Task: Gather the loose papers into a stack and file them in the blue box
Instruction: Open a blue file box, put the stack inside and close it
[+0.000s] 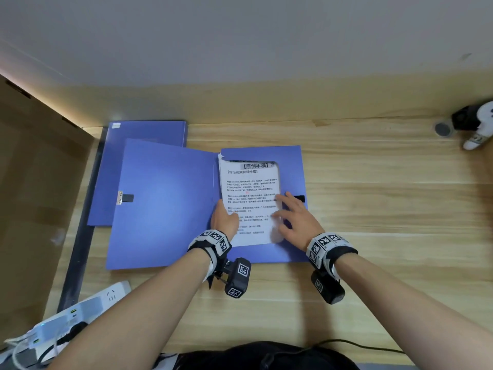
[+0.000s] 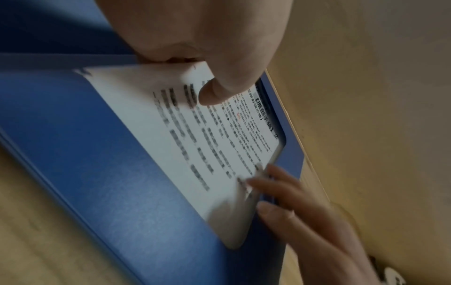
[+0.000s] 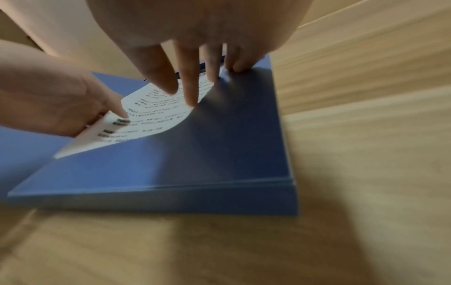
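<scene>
In the head view, an open blue plastic file box (image 1: 170, 204) lies flat on a pale wooden desk (image 1: 373, 198), its lid spread out to the left and its tray half to the right, and a stack of white printed paper sheets (image 1: 250, 198) sits in the tray half with its top edge tucked under the blue inner flap. The left hand (image 1: 224, 217) grips the stack's left edge, thumb on top of the sheet, while the right hand (image 1: 296, 217) lies over the right edge with its fingers spread and straight, some on the paper and some on the blue flap. A second closed blue folder (image 1: 144, 134) lies behind the open box, partly under its lid, a white power strip (image 1: 80, 308) sits at the near left, a brown cardboard panel (image 1: 32, 182) stands along the left side, and a small black-and-white plush toy (image 1: 477, 124) rests at the far right. In the left wrist view, the left hand (image 2: 202, 48) pinches the paper's edge (image 2: 185, 146), the thumb pressed on the printed face, and the right hand's fingers (image 2: 275, 210) touch the opposite edge beside the blue wall of the box (image 2: 85, 154). In the right wrist view, which is blurred, the right hand (image 3: 192, 54) reaches down with straight fingers onto the curved sheet (image 3: 151, 117) and the blue flap (image 3: 219, 150), and the left hand (image 3: 56, 104) holds the paper's raised left side.
</scene>
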`<state>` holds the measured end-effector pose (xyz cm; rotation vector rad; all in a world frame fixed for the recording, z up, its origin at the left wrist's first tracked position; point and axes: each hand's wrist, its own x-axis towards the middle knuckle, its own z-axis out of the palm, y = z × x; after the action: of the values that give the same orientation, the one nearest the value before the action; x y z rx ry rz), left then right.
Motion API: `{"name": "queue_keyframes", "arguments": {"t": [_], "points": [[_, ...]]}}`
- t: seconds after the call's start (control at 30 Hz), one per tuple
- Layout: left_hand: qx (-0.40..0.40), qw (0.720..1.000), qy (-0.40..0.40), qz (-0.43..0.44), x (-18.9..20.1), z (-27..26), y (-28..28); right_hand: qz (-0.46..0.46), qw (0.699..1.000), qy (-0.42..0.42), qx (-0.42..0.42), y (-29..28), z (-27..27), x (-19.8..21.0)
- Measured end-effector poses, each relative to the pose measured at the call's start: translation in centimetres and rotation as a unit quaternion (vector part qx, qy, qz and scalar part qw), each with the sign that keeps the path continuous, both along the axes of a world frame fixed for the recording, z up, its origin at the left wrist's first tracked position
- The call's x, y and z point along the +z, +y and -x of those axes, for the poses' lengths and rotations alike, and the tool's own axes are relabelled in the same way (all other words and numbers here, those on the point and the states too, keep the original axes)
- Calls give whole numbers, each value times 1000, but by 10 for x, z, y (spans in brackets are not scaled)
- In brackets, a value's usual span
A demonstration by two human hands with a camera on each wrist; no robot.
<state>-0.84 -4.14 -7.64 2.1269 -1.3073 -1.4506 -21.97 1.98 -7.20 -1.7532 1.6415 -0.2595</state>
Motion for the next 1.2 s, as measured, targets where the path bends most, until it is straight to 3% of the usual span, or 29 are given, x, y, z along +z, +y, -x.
{"name": "queue_keyframes", "arguments": {"t": [0.1, 0.2, 0.23, 0.33, 0.4, 0.53, 0.67, 0.8, 1.0, 1.13, 1.2], "points": [[-90, 994, 10, -58, -8, 6, -5, -10, 993, -76, -89, -1, 8, -2], [-104, 990, 12, -95, -25, 10, -14, -23, 985, -111, -130, -6, 13, -5], [-94, 991, 0, -93, -12, 14, -15, -25, 984, -115, -136, -7, 14, -6], [-35, 998, -50, 19, 11, 20, -17, -30, 983, -117, -138, -8, 18, -8], [-62, 994, -69, 62, 14, 21, -15, -28, 985, -109, -129, -9, 19, -8], [-180, 975, -130, 33, 9, 21, -6, -18, 987, -100, -123, -7, 17, -9], [-186, 969, -153, 60, 14, 21, -16, -8, 987, -99, -124, -6, 18, -15], [-250, 942, -191, 113, 19, 24, -51, 29, 984, -98, -146, -15, 19, -18], [-373, 893, -246, 59, 16, 24, -83, 54, 981, -93, -162, -28, 22, -20], [-371, 902, -215, 39, 17, 23, -85, 58, 982, -81, -162, -29, 21, -19], [-333, 924, -182, 48, 20, 20, -78, 52, 983, -74, -159, -31, 21, -17]]}}
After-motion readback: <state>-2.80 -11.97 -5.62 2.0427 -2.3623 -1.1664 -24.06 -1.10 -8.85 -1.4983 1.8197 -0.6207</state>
